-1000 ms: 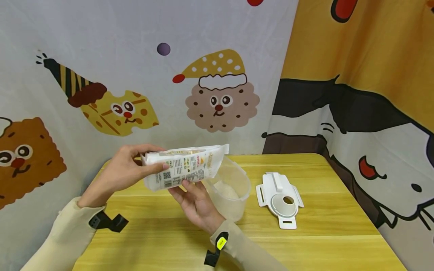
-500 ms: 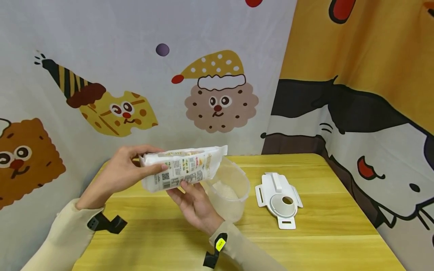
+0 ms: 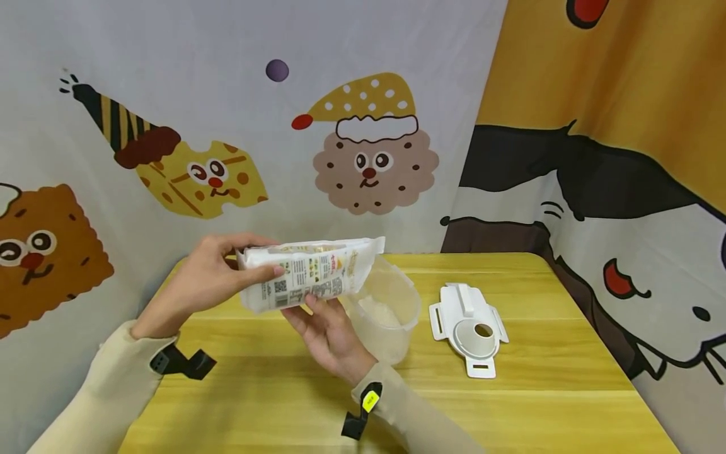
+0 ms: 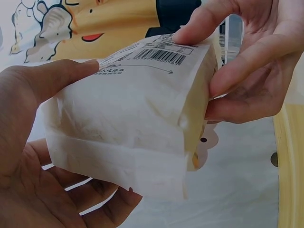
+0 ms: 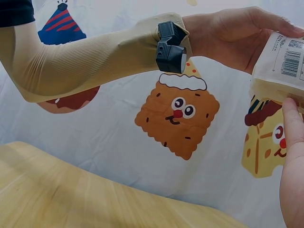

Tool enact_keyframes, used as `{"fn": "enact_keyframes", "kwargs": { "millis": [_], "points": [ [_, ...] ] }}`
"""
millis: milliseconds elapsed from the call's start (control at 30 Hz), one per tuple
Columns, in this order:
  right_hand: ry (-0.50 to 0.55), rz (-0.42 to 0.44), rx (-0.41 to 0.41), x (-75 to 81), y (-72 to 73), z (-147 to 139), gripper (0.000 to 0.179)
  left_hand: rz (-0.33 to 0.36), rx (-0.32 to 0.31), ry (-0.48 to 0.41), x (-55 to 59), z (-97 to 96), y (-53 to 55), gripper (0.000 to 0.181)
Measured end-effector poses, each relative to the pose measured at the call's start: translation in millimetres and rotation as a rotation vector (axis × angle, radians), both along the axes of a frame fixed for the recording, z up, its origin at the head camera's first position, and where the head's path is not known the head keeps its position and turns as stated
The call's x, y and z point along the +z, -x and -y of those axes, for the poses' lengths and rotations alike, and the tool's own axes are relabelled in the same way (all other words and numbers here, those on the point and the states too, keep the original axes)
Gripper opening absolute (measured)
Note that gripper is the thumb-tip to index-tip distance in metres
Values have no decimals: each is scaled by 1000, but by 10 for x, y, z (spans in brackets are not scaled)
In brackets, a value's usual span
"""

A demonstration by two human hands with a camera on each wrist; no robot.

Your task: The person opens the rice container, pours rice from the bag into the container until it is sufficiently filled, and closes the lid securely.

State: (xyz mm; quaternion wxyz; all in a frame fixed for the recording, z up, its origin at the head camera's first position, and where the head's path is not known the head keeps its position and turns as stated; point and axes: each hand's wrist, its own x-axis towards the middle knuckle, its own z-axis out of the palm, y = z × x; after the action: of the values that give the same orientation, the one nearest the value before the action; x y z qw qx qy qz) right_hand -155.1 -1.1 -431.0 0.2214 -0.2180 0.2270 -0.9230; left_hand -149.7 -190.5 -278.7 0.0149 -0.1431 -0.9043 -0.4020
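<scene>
A white printed rice bag (image 3: pixel 306 277) is held tilted over the table, its narrow end at the rim of a clear plastic tub (image 3: pixel 401 290). My left hand (image 3: pixel 210 271) grips the bag's broad end, thumb on the printed face and fingers round the other side. Farther along, my right hand (image 3: pixel 334 340) holds it from below, thumb on the barcode side. Pale grains that look like rice (image 3: pixel 379 312) lie in the tub. The bag hides the tub's left part, and its mouth cannot be seen clearly. In the left wrist view, the bag's folded white base (image 4: pixel 118 152) faces the camera.
A white plastic lid (image 3: pixel 473 334) with a round hole and side flaps lies on the wooden table (image 3: pixel 544 391), right of the tub. Behind the table hangs a cartoon-printed cloth (image 3: pixel 351 38). Each wrist carries a small black camera (image 3: pixel 181 364).
The head view has shifted slightly, so everything sits a little higher in it. Both hands keep the same hold on the rice bag, at nearly the same tilt.
</scene>
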Motion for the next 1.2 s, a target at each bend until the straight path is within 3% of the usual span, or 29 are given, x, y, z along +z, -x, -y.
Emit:
{"fn": "enact_keyframes", "kwargs": {
  "millis": [1200],
  "points": [
    [2, 33, -2, 39, -6, -10, 37, 7, -20, -23, 44, -43, 5, 36]
  ]
}}
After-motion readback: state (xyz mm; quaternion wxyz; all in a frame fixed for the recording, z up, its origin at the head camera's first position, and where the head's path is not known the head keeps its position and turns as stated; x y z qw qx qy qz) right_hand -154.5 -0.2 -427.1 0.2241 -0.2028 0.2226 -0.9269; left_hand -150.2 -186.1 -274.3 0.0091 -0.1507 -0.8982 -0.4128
